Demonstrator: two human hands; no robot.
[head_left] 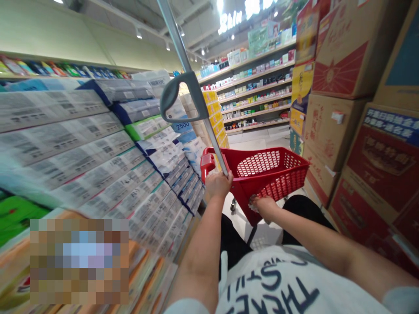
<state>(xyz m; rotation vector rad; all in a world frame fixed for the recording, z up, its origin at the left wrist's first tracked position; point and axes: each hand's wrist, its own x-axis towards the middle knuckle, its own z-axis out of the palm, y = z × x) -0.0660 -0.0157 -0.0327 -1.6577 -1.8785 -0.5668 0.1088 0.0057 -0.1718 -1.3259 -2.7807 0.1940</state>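
Note:
A red plastic shopping basket cart (244,185) with perforated walls stands tilted before me. My left hand (218,183) is closed around the foot of a silver metal pole (214,140), beside the cart's red upper corner. The pole rises past the top of the view and carries a grey loop handle (198,101). My right hand (264,207) presses a crumpled whitish tissue or cloth (252,205) against the cart's near wall. Its fingertips are partly hidden.
Stacked paper packs (108,174) line the left side. Large cartons (340,56) are piled close on the right. Stocked shelves (258,87) stand across the far end, beyond pale floor (262,140). Black caster wheels (233,206) show under the cart.

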